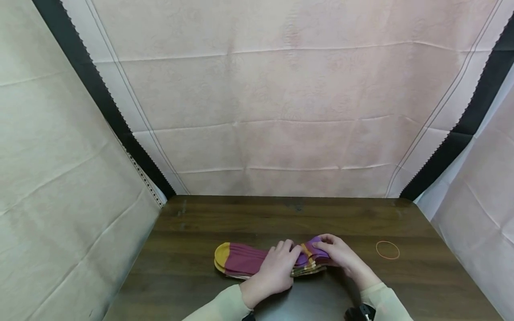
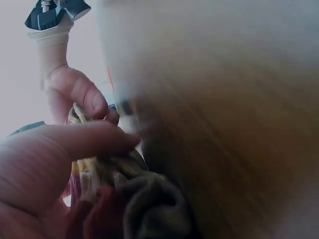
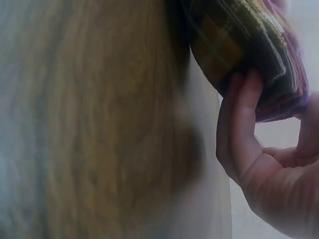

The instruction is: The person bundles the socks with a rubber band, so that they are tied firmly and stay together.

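Observation:
A flat stack of socks (image 1: pixel 246 259) lies across the wooden table, maroon with yellow toes at the left end. Purple cuffs (image 1: pixel 315 243) with yellow bands top its right end, and green checked fabric (image 3: pixel 219 47) shows beneath them. My left hand (image 1: pixel 276 267) grips the stack around its middle, with the thumb along the near side in the left wrist view. At the cuff end, my right hand (image 1: pixel 341 255) pinches the layered edges between thumb and fingers. The left palm hides part of the maroon fabric.
A thin orange rubber band (image 1: pixel 388 259) lies on the table (image 1: pixel 192 227) to the right of the right hand. Pale fabric walls (image 1: pixel 289 111) with black edging strips stand behind the table and at both sides.

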`<state>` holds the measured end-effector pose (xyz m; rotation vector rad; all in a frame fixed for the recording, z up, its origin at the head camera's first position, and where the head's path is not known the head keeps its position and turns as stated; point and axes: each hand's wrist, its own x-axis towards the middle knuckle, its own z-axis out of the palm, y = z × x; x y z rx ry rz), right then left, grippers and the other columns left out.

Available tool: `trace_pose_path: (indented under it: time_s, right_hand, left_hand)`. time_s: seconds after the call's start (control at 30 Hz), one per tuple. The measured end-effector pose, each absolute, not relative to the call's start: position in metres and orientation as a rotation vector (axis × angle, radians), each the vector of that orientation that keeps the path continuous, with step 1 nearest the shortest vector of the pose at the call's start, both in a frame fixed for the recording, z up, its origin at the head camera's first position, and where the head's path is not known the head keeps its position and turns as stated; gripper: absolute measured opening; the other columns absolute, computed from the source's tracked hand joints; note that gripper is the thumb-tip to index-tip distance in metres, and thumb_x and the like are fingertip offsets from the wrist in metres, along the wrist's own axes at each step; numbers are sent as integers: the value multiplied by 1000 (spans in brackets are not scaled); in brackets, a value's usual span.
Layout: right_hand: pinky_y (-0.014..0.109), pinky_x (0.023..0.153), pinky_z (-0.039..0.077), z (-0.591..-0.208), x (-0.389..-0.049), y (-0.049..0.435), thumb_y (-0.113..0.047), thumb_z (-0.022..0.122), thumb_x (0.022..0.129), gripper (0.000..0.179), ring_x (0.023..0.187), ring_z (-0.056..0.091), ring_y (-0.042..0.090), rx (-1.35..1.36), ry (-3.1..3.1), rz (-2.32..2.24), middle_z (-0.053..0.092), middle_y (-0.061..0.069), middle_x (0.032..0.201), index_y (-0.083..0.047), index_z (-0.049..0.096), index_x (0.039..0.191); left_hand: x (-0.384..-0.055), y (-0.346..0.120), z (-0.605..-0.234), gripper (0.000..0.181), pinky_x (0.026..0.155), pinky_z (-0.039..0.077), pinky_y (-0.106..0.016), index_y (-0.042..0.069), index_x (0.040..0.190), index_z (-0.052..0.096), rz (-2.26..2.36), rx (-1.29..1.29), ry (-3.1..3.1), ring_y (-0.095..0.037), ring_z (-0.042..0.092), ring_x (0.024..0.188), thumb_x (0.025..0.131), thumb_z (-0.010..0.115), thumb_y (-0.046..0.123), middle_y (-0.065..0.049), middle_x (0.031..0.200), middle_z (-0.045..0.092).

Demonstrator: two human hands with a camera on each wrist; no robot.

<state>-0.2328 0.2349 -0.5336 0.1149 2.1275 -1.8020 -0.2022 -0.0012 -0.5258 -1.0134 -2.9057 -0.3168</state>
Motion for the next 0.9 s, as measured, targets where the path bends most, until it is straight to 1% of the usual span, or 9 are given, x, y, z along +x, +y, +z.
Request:
trace_pose_path:
  time_s: [0.1, 0.2, 0.3, 0.43, 0.5, 0.57, 0.7, 0.77, 0.9]
  right_hand:
    - [39, 76, 65, -533, -234, 240, -25, 66, 107, 50, 88, 72, 23, 113, 2126, -1796, 67, 18, 112, 9, 51, 140]
    - [39, 78, 64, -532, -234, 245, -27, 65, 108, 51, 91, 72, 22, 97, 2124, -1789, 67, 19, 114, 10, 50, 141]
    - [40, 80, 64, -528, -233, 252, -27, 65, 108, 52, 96, 71, 24, 69, 2179, -1750, 67, 21, 118, 11, 51, 141]
    - [44, 83, 64, -522, -231, 273, -24, 65, 109, 48, 103, 72, 30, 46, 2345, -1682, 67, 27, 126, 12, 55, 138]
    - [43, 83, 64, -520, -231, 290, -23, 64, 109, 46, 105, 72, 33, 34, 2447, -1624, 68, 29, 127, 12, 56, 138]
    - [41, 80, 64, -517, -231, 309, -22, 65, 109, 44, 104, 72, 33, 50, 2566, -1536, 69, 28, 125, 11, 58, 137]
    - [43, 81, 60, -510, -230, 348, -22, 69, 106, 41, 105, 70, 35, 50, 2822, -1237, 72, 24, 118, 9, 64, 133]
    - [44, 80, 58, -508, -230, 366, -22, 72, 104, 39, 101, 70, 33, 46, 2919, -1090, 74, 22, 115, 8, 67, 129]
    - [52, 83, 57, -511, -229, 393, -20, 78, 97, 37, 99, 71, 37, 9, 2996, -891, 75, 23, 111, 7, 70, 121]
  left_hand:
    - [-204, -3, -525, 65, 83, 52, -37, 20, 129, 62, -300, -1007, -2843, -19, 56, 107, 74, 97, 20, -1, 121, 61]
    - [-207, -5, -525, 51, 78, 52, -33, 21, 116, 67, -323, -1035, -2784, -15, 57, 99, 75, 96, 21, 4, 109, 64]
    - [-211, -6, -525, 41, 74, 54, -31, 22, 107, 70, -364, -1062, -2762, -13, 60, 94, 75, 95, 21, 6, 101, 65]
    - [-215, -5, -526, 35, 63, 54, -29, 26, 103, 73, -362, -1069, -2763, -11, 65, 88, 75, 94, 24, 8, 94, 66]
    - [-216, -5, -525, 33, 58, 51, -29, 28, 102, 74, -335, -1068, -2769, -11, 66, 83, 75, 93, 27, 10, 91, 65]
    - [-218, -5, -525, 33, 54, 48, -30, 30, 101, 74, -314, -1064, -2784, -10, 65, 78, 75, 93, 30, 11, 89, 65]
    - [-223, -7, -523, 31, 55, 45, -30, 32, 101, 74, -331, -1067, -2845, -8, 62, 76, 76, 92, 33, 13, 87, 64]
    - [-225, -8, -522, 31, 58, 46, -30, 33, 101, 74, -347, -1070, -2873, -7, 61, 77, 76, 93, 34, 14, 87, 64]
    - [-228, -10, -517, 29, 63, 48, -30, 34, 100, 73, -357, -1081, -2919, -4, 61, 80, 78, 93, 36, 16, 89, 65]
